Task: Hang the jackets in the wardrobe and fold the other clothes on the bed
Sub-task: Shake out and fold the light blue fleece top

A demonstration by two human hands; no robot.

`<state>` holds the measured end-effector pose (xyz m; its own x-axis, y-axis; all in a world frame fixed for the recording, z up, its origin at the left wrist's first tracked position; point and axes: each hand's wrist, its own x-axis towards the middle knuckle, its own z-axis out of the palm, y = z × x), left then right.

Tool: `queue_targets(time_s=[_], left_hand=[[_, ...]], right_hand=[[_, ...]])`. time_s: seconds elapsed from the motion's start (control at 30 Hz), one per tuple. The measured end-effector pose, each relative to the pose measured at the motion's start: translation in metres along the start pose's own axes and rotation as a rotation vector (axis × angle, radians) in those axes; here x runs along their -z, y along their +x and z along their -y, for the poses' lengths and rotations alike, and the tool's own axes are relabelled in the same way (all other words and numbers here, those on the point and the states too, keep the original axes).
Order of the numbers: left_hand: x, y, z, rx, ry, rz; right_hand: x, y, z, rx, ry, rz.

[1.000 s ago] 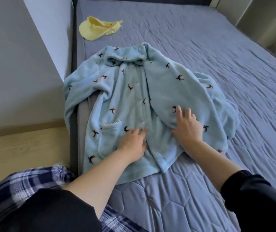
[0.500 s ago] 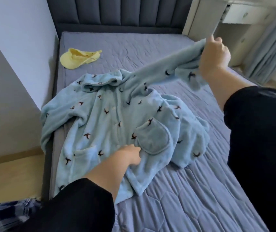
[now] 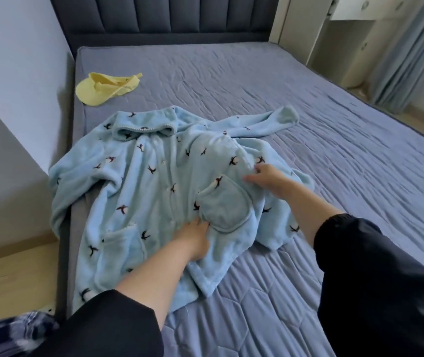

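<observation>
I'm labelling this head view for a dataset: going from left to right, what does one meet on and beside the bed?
yellow cap → left hand → right hand → curtain. The blue fleece top spans several of these, so it is left out.

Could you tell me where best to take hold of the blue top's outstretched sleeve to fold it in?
Take the cuff, coming from the person's right: the sleeve lies stretched out toward that side, and its open end rests free on the bed.
</observation>
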<state>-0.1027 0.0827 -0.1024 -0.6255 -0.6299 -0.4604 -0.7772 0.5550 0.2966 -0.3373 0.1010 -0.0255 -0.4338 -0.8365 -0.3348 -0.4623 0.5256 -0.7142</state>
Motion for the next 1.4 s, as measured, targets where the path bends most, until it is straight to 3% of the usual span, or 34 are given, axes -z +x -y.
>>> queue_targets(time_s=[0.07, 0.13, 0.2, 0.27, 0.33, 0.37, 0.43, 0.53, 0.6, 0.67, 0.77, 0.87, 0.93, 0.97, 1.03, 1.1, 1.17, 1.23, 1.27, 1.33, 1.4], left_hand=[[-0.004, 0.0, 0.004, -0.014, 0.015, -0.031], [-0.011, -0.002, 0.008, -0.027, 0.026, -0.047], [-0.018, -0.004, 0.011, -0.029, 0.035, -0.059], [-0.024, -0.006, 0.012, -0.042, 0.048, -0.07], [-0.028, -0.007, 0.014, -0.069, 0.034, -0.076], [-0.027, -0.007, 0.015, -0.079, 0.01, -0.074], [-0.024, -0.008, 0.016, -0.091, -0.04, -0.085], [-0.02, -0.011, 0.017, -0.107, -0.08, -0.138], [-0.021, -0.013, 0.015, -0.129, -0.043, -0.163], [-0.026, -0.015, 0.014, -0.153, 0.037, -0.124], [-0.035, -0.018, 0.018, -0.175, 0.188, -0.051], [-0.042, -0.023, 0.029, -0.194, 0.279, -0.075], [-0.047, -0.027, 0.041, -0.184, 0.281, -0.115], [-0.049, -0.029, 0.047, -0.177, 0.276, -0.127], [-0.055, -0.037, 0.06, -0.172, 0.269, -0.145], [-0.058, -0.047, 0.074, -0.149, 0.28, -0.229], [-0.053, -0.053, 0.09, -0.034, 0.289, -0.39], [-0.042, -0.053, 0.109, 0.121, 0.2, -0.426], [-0.038, -0.051, 0.116, 0.142, 0.15, -0.351], [-0.037, -0.051, 0.12, 0.072, 0.123, -0.153], [-0.039, -0.052, 0.119, -0.009, 0.058, -0.093]], right_hand=[[-0.002, -0.018, -0.017, -0.035, -0.047, 0.287], [-0.005, -0.027, -0.036, -0.028, -0.151, 0.367], [-0.01, -0.032, -0.042, 0.03, -0.207, 0.241], [-0.008, -0.039, -0.037, 0.109, -0.222, 0.006], [0.002, -0.045, -0.036, 0.109, -0.024, -0.171], [0.01, -0.046, -0.04, 0.042, 0.161, -0.141], [0.025, -0.055, -0.049, -0.154, 0.447, 0.116], [0.028, -0.065, -0.068, -0.273, 0.338, 0.276], [0.02, -0.066, -0.079, -0.302, 0.334, 0.174], [0.011, -0.063, -0.091, -0.378, 0.405, -0.036], [-0.002, -0.066, -0.094, -0.481, 0.118, -0.275], [-0.019, -0.074, -0.092, -0.308, -0.341, -0.56], [-0.038, -0.081, -0.09, 0.087, -0.459, -0.739], [-0.052, -0.085, -0.089, 0.294, -0.508, -0.745], [-0.077, -0.088, -0.09, 0.496, -0.767, -0.501], [-0.096, -0.087, -0.091, 0.316, -0.962, -0.249], [-0.106, -0.086, -0.082, 0.167, -0.9, -0.265], [-0.121, -0.085, -0.058, 0.304, -0.768, -0.41], [-0.133, -0.083, -0.045, 0.432, -0.72, -0.444], [-0.159, -0.08, -0.018, 0.599, -0.63, -0.357], [-0.182, -0.078, 0.006, 0.462, -0.47, -0.171]])
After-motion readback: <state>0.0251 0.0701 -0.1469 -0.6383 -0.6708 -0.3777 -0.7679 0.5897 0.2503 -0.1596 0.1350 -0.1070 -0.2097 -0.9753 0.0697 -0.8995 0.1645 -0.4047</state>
